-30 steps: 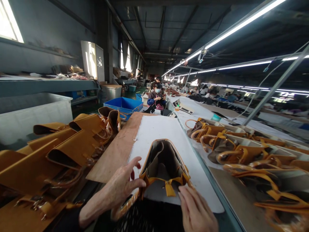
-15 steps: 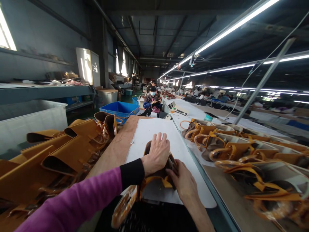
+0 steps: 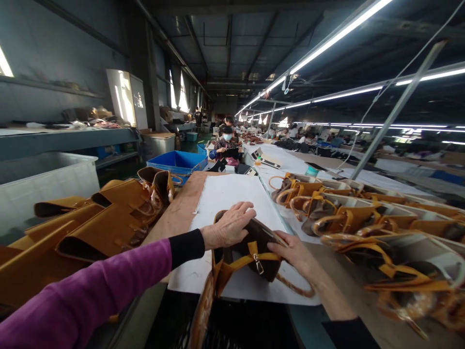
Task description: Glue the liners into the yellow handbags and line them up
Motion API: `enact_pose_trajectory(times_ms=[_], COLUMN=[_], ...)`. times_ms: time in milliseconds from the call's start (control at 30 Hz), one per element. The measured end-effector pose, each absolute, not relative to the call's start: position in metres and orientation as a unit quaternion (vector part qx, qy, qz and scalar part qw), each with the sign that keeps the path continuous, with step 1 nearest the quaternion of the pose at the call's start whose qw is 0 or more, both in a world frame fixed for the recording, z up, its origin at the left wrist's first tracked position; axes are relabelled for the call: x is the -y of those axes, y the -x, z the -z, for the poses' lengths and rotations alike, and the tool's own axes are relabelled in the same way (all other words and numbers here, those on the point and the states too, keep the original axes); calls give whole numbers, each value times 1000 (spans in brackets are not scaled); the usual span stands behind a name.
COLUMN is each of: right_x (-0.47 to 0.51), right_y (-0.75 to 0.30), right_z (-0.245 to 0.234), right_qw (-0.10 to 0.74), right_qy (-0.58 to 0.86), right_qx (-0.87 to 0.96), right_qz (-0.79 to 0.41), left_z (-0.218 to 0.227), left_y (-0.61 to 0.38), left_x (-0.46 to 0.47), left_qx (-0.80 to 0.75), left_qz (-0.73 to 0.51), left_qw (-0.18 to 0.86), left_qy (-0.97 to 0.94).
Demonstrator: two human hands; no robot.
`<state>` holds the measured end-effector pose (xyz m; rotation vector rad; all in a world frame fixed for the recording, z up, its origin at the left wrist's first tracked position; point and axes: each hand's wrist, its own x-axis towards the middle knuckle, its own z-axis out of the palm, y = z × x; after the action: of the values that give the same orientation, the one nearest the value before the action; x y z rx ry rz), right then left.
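A brown handbag [image 3: 254,252] with tan trim and a tan strap lies on its side on a white sheet [image 3: 232,198] over the workbench. My left hand [image 3: 228,225] rests on the bag's top edge with its fingers curled over the rim. My right hand [image 3: 294,252] grips the bag's right side, fingers bent against it. A tan handle [image 3: 201,310] of the bag hangs down over the bench's near edge.
Tan bags [image 3: 105,218] are piled at the left. More bags [image 3: 341,218] lie in rows on the conveyor at the right. A white bin [image 3: 43,179] and a blue crate [image 3: 178,162] stand at the left. A seated person [image 3: 227,145] works further along.
The bag has been tipped from standing with its mouth toward me onto its side. My left hand slid from the far top to the upper rim; my right hand moved to the right side.
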<state>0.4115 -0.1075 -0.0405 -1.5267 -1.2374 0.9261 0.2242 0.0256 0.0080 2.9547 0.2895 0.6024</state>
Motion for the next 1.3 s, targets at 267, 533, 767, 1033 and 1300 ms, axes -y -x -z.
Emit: enact_pose_trajectory(times_ms=[267, 533, 767, 1033, 1300], right_x=[113, 117, 109, 107, 109], right_y=[-400, -390, -401, -399, -400], right_z=[35, 30, 41, 44, 39], right_qw=[455, 461, 468, 484, 492], right_qy=[625, 650, 641, 643, 633], right_qx=[537, 529, 529, 514, 514], right_qz=[-338, -292, -300, -297, -306], left_z=[-4, -6, -9, -10, -18], left_y=[-236, -245, -234, -239, -232], left_x=[-30, -36, -19, -11, -5], left_qx=[-83, -93, -59, -62, 0], left_qz=[-157, -100, -171, -110, -87], left_qw=[30, 30, -34, -5, -4], left_qy=[-984, -990, -983, -992, -996])
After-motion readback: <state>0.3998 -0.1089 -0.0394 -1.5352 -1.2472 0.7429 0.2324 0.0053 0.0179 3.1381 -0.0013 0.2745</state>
